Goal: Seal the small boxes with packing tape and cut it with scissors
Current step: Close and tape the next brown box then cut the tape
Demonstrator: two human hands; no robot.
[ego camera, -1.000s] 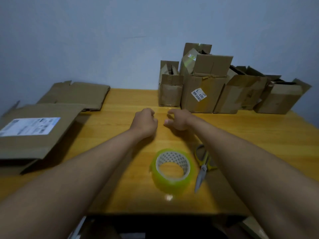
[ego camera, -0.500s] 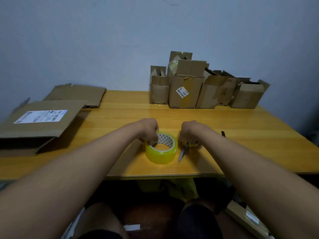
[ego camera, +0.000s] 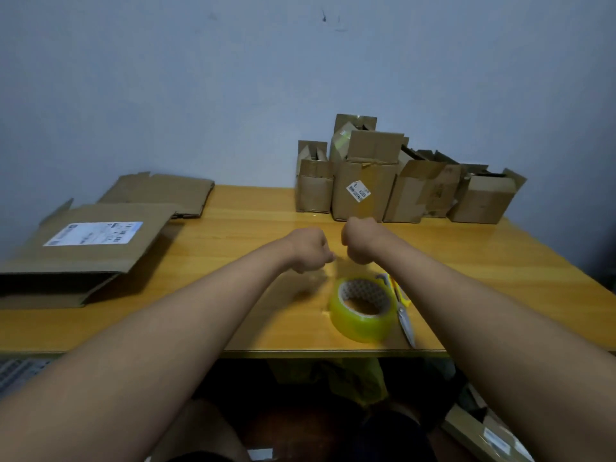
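A roll of yellowish packing tape (ego camera: 363, 310) lies flat near the table's front edge. Yellow-handled scissors (ego camera: 401, 308) lie just right of it, blades pointing toward me. Several small open cardboard boxes (ego camera: 365, 191) stand in a cluster at the back of the table against the wall. My left hand (ego camera: 308, 248) and my right hand (ego camera: 360, 240) hover side by side above the table, beyond the tape, both with fingers curled into loose fists and holding nothing. Neither hand touches the tape or the scissors.
Flattened cardboard with a white shipping label (ego camera: 90, 241) lies at the left edge of the wooden table (ego camera: 233, 248), with another flattened piece (ego camera: 160, 193) behind it. A blue-grey wall stands behind. My legs and some clutter show below the front edge.
Half a second ago both hands were down at the tape and scissors. They have since lifted and moved forward, away from them, empty. The tape and scissors stay on the table.
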